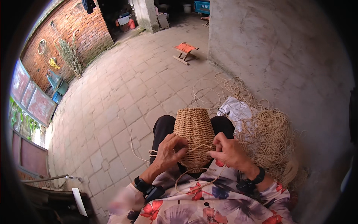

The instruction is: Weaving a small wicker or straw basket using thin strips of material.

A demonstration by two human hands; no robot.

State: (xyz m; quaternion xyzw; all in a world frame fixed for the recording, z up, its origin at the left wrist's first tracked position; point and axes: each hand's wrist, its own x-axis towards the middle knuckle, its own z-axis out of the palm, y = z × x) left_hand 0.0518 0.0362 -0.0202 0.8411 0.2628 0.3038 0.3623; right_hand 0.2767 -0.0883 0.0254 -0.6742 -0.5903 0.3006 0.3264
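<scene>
A tan woven basket point(194, 125) rests between my knees, its narrower end pointing away from me. Across its near side runs a thin twisted straw cord point(201, 146). My left hand point(170, 150) is closed in a pinch at the basket's left side, on the cord. On the opposite side my right hand point(230, 152) pinches the cord between thumb and forefinger. A slack cord loop point(177, 183) hangs below the basket over my lap, and a loose cord end point(133, 148) sticks out left of my left hand.
To my right, a big tangled heap of cord point(274, 136) lies by the grey wall point(276, 52), partly over a white cloth point(234, 108). A low folding stool point(185, 49) with an orange seat stands ahead on the paved floor point(112, 123). A brick wall point(71, 37) rises at far left.
</scene>
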